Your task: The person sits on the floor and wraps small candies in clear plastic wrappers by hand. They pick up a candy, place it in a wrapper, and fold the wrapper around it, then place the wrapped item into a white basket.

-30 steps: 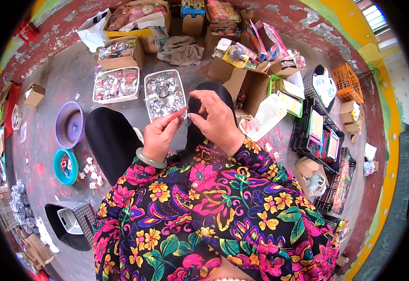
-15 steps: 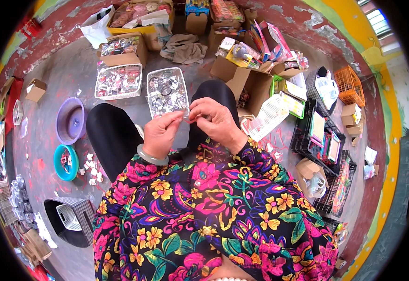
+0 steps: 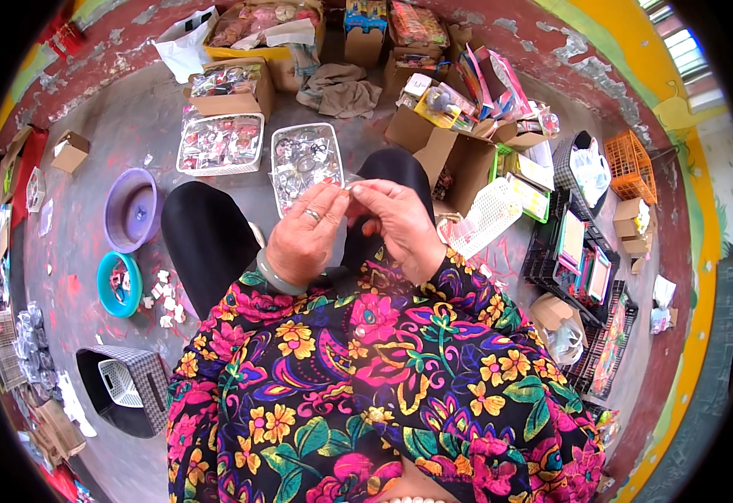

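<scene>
My left hand (image 3: 304, 235) and my right hand (image 3: 400, 225) meet in front of my knees, fingertips pinched together. Between them is something small, which I cannot make out; the fingers cover most of it. The back of my left hand, with a ring and a pale bangle, faces up. Just beyond the hands, a white basket (image 3: 339, 144) holds small clear packets and dark loops. Left of it stands another white basket (image 3: 215, 171) full of small packaged pieces.
At left are a purple basin (image 3: 115, 214), a teal bowl (image 3: 137, 289), scattered white pieces (image 3: 165, 298) and a checked bin (image 3: 144, 377). Opened cartons (image 3: 467, 172), a white perforated basket (image 3: 488, 220) and black crates (image 3: 543, 251) stand at right. A crumpled cloth (image 3: 339, 90) lies ahead.
My left hand has turned over so its back shows, its fingers now reaching toward the right hand's fingertips. The right hand has shifted slightly, and the whole view has moved a little.
</scene>
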